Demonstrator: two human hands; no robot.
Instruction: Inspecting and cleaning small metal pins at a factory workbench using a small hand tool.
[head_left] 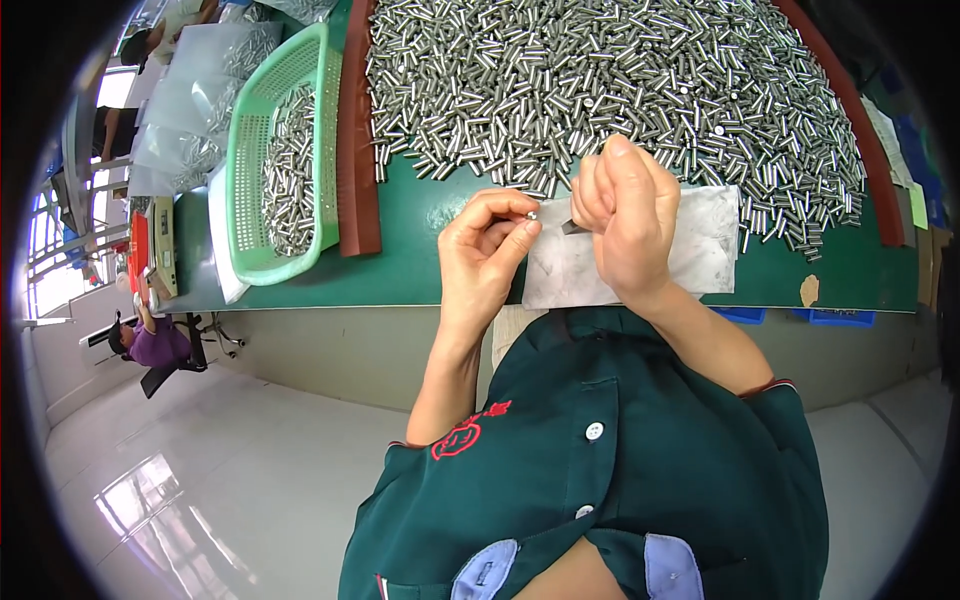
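My left hand (478, 262) is closed in a pinch, thumb against fingers, on a small shiny metal pin (532, 215) whose round end shows at the fingertips. My right hand (634, 222) is curled into a fist around a dark, flat-tipped tool (572, 228). Only the tip of that tool sticks out, toward the left hand, a short way from the pin; the rest is hidden in the fist. Both hands are above a smudged white cloth (706, 245) lying on the green tabletop (405, 285). Just beyond them spreads a large heap of similar metal pins (560, 85).
Reddish-brown rails flank the heap on the left (358, 160) and right (885, 180). Left of the heap stands a green plastic basket (240, 215) with pins inside. Clear plastic bags (190, 120) and a scale (163, 250) lie farther left. Another person (160, 343) sits at far left.
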